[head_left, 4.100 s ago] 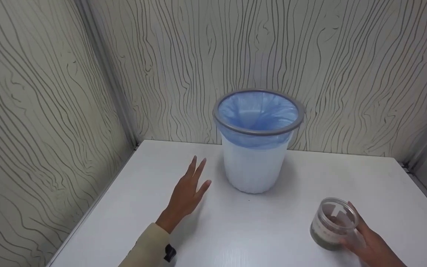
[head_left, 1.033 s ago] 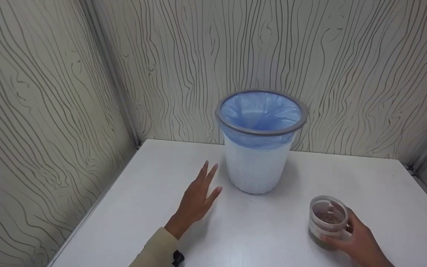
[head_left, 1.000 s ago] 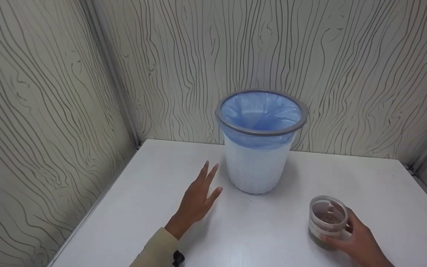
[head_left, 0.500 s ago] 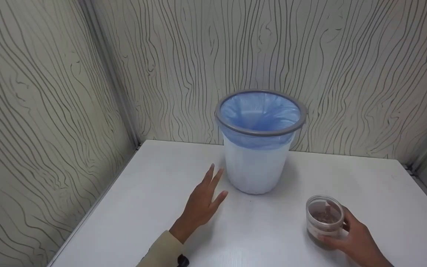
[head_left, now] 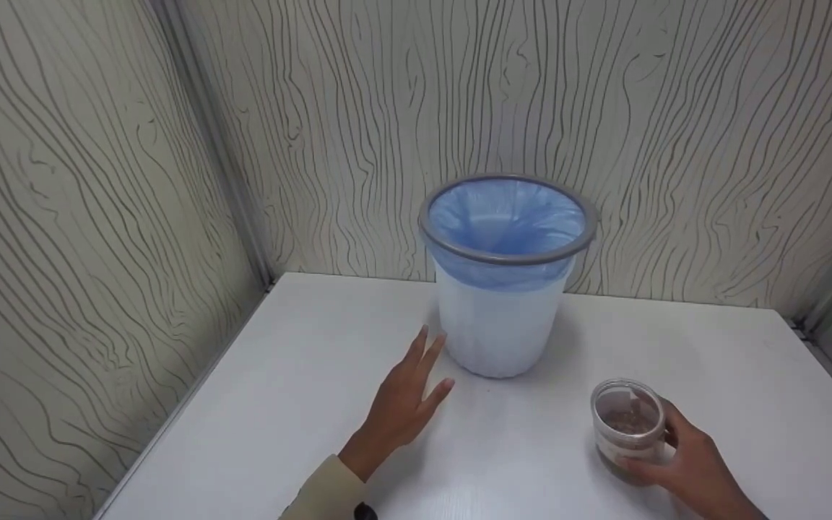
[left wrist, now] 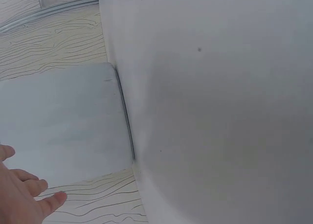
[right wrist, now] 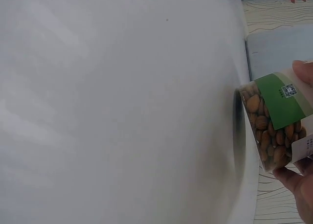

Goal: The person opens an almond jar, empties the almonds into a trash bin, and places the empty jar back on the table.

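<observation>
a clear jar (head_left: pixel 629 448) is gripped by the right hand (head_left: pixel 694 462) at the near right of the white table (head_left: pixel 712 347) – the thumb is laid along the near side and the fingers are wrapped round the far right side, so the hand is clamped on the jar. almonds (right wrist: pixel 274 136) can be seen through its wall in the right wrist view, below a green and pale label (right wrist: pixel 281 99) printed with a small square code. the jar is held close over the table; whether its base is fully set down cannot be told.

by the left hand (head_left: pixel 401 404) nothing is held: its fingers are stretched and spread, with the thumb apart. it is placed near the left side of the bin's foot, and whether the bin is touched cannot be told. a beige sleeve (head_left: pixel 326 491) is worn on that arm.

the white bin (head_left: pixel 499 328) is stood upright towards the far middle, lined with a blue bag (head_left: pixel 510 209) that is held under a grey ring (head_left: pixel 495 256). wood-grain pattern is shown on the far wall (head_left: pixel 387 137).
</observation>
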{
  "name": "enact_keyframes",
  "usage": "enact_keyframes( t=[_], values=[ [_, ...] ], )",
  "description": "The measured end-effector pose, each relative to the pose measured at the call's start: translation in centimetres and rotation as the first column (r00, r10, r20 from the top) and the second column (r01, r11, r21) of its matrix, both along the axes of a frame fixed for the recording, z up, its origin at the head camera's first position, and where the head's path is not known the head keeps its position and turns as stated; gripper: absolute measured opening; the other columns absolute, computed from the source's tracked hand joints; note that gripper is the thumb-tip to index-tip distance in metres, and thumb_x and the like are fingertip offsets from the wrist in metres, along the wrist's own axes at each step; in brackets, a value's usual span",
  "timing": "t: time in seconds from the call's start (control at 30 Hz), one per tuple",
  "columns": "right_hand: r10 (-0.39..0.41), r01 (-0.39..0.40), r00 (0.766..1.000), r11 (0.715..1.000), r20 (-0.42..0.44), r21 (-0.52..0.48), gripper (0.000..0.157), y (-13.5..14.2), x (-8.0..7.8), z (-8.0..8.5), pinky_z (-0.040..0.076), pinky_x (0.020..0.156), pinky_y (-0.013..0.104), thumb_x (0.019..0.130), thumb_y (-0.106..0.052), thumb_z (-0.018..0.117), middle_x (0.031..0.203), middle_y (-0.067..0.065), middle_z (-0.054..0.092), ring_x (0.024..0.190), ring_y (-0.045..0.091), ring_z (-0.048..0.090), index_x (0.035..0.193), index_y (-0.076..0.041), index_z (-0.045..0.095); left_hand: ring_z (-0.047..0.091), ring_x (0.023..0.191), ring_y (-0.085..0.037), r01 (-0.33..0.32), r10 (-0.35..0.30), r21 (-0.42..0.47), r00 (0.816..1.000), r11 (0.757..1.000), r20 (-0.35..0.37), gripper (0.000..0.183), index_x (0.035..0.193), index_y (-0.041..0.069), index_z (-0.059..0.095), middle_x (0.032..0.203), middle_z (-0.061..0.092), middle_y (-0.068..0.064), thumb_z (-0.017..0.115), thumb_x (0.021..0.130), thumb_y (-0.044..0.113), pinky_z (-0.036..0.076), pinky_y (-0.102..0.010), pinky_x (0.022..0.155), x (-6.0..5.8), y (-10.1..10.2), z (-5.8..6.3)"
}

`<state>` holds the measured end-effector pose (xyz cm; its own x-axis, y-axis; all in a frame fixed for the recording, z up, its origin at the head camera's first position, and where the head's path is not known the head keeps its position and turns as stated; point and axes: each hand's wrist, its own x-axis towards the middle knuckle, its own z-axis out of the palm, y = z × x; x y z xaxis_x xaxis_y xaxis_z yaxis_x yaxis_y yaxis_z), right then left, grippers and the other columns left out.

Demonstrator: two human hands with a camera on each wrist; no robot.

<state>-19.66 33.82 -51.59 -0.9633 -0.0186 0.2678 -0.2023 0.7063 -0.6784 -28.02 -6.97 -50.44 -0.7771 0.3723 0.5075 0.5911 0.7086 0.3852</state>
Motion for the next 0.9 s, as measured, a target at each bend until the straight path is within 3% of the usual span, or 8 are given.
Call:
enact_keyframes(
  t=[0.33, 0.7, 0.9],
  values=[
    [0.004, -0.003, 0.999, 1.000, -0.051, 0.009, 0.099, -0.3, -0.1, -0.1, 0.046, 0.090, 0.011, 0.066, -0.037, 0.097, 0.133, 0.015, 0.063, 0.115, -0.020, 0.041, 0.145, -0.005, 0.047, 0.036, 0.147, -0.031, 0.000, 0.000, -0.003, 0.999, 1.000, 0.034, 0.068, 0.164, 0.023, 0.022, 0.168, 0.019, -0.012, 0.037, 0.107, 0.056, 0.041, -0.053, 0.110, 0.5, 0.6, 0.1],
    [-0.015, 0.018, 0.998, 0.999, -0.059, 0.050, 0.100, -1.1, -0.2, 0.0, 0.052, 0.093, 0.024, 0.066, -0.044, 0.096, 0.136, 0.012, 0.063, 0.118, -0.016, 0.043, 0.146, -0.007, 0.048, 0.040, 0.145, -0.032, 0.021, -0.021, -0.004, 1.000, 1.000, 0.020, 0.068, 0.164, 0.025, 0.021, 0.167, 0.023, -0.014, 0.038, 0.107, 0.057, 0.043, -0.053, 0.109, 0.7, 1.3, 0.0],
    [-0.016, 0.020, 0.995, 0.999, -0.102, 0.037, 0.102, -1.4, -0.2, -0.2, 0.047, 0.091, 0.016, 0.064, -0.041, 0.097, 0.136, 0.010, 0.064, 0.118, -0.017, 0.043, 0.146, -0.007, 0.049, 0.042, 0.144, -0.031, 0.031, -0.031, -0.001, 0.999, 1.000, 0.009, 0.068, 0.164, 0.024, 0.022, 0.166, 0.024, -0.015, 0.039, 0.107, 0.056, 0.043, -0.052, 0.109, 0.9, 1.6, -0.2]
  ],
)
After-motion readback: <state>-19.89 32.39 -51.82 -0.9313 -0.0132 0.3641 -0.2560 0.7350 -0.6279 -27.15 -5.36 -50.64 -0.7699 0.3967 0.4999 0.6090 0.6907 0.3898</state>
